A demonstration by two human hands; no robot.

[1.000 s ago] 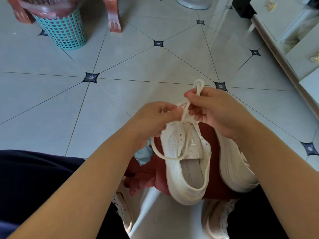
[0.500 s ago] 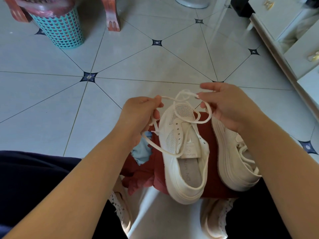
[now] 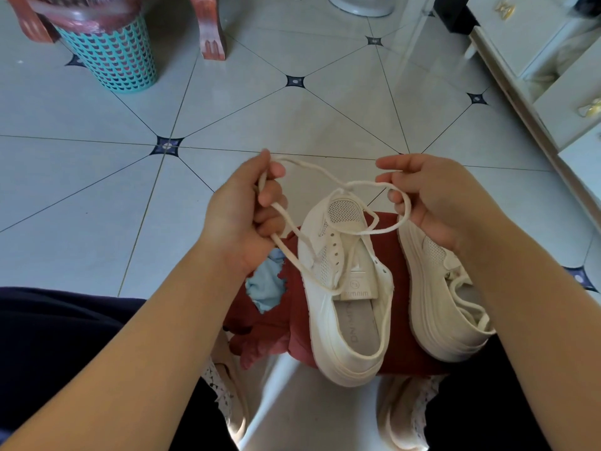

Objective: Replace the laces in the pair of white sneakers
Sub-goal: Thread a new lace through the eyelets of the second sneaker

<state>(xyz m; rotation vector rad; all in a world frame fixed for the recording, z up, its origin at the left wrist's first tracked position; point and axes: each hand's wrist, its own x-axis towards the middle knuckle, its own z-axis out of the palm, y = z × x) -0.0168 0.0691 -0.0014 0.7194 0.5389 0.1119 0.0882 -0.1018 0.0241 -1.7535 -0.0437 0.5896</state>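
One white sneaker (image 3: 344, 323) lies toe-away on a red cloth (image 3: 292, 317) between my knees, its eyelets mostly bare. A white lace (image 3: 312, 167) stretches above its toe between both hands and loops down to the eyelets. My left hand (image 3: 240, 219) grips one end of the lace with curled fingers, left of the toe. My right hand (image 3: 432, 196) pinches the other end, which curls in a loop under its fingers. The second sneaker (image 3: 445, 304) lies on its side under my right forearm, with a lace in it.
A teal plastic basket (image 3: 110, 53) and red chair legs (image 3: 211, 34) stand on the tiled floor at the far left. A white cabinet (image 3: 553, 70) with drawers runs along the right. A light blue cloth (image 3: 266, 284) peeks from under the red one.
My hands have moved apart from above the toe, drawing the lace out sideways into a wide span. The second sneaker has come into view under my right arm.
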